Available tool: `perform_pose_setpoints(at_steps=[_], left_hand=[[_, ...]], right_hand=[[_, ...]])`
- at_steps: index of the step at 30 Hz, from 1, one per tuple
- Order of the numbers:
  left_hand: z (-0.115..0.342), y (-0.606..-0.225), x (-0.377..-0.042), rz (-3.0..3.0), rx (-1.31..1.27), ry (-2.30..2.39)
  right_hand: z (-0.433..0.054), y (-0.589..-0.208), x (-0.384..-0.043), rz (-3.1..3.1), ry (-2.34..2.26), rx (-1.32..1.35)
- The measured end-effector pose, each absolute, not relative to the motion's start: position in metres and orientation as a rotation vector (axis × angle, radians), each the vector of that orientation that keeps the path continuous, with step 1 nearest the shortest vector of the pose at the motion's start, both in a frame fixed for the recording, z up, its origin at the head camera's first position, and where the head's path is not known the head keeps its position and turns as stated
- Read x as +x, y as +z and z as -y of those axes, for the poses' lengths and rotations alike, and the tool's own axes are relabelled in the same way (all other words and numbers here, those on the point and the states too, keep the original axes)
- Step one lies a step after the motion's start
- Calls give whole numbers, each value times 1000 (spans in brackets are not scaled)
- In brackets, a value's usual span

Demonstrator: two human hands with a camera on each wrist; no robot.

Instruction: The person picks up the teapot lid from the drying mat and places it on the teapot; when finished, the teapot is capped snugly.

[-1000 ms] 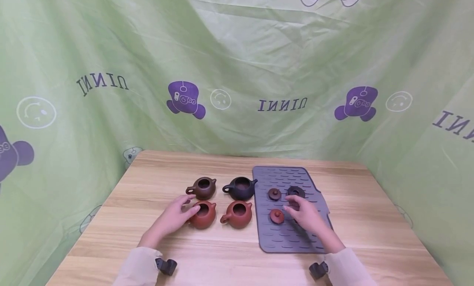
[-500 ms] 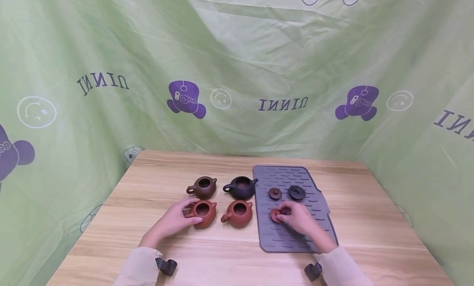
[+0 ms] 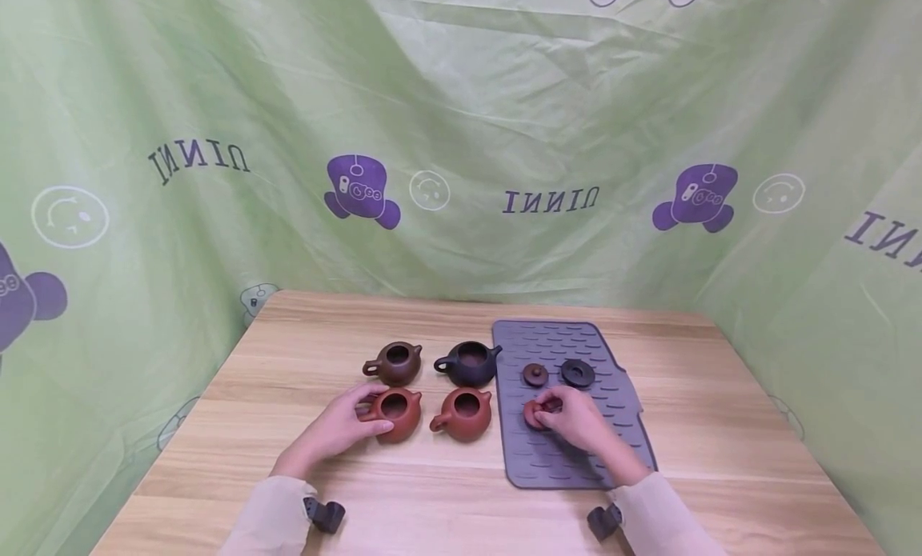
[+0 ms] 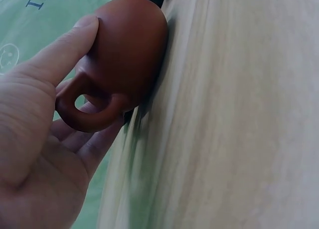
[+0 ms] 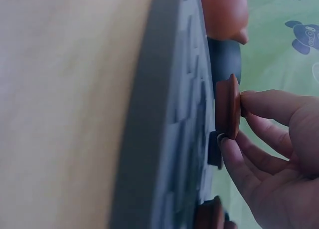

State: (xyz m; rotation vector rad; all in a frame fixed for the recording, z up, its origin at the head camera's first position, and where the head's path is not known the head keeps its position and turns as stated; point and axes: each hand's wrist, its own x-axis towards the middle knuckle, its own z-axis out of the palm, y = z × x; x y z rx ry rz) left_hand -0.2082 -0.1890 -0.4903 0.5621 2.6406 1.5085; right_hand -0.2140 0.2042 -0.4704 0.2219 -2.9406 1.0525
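My left hand (image 3: 338, 428) grips the front-left red clay teapot (image 3: 402, 412), with the thumb on its near side and the fingers behind the handle. In the left wrist view the thumb presses the body of this lidless teapot (image 4: 132, 47) above the looped handle. My right hand (image 3: 576, 420) pinches a red teapot lid (image 3: 531, 414) over the grey mat (image 3: 526, 468). The right wrist view shows thumb and fingers at the edge and knob side of the lid (image 5: 228, 109), which stands close over the mat. Another lid (image 5: 209, 216) lies nearby, hidden by my hand in the head view.
Beside the held pot stands a second red teapot (image 3: 467, 416); behind are a brown teapot (image 3: 398, 366) and a black teapot (image 3: 470, 366), all lidless. A brown lid (image 3: 535, 374) and a black lid (image 3: 578, 373) lie on the mat's far part.
My right hand has moved left and down onto the red lid and now pinches it. My left hand has settled around the front-left red teapot, its thumb shifting to the near side.
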Motion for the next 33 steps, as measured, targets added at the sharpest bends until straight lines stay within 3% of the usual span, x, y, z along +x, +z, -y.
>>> perform_pose_setpoints(at_steps=[7,33], left_hand=[[193,-497,-213,-2615,571,1508],[190,-495,-210,-2642,550,1506]], right_hand=[[-190,-457,-221,2914,1160,213],[-82,-422,-238,2774,1409,664]])
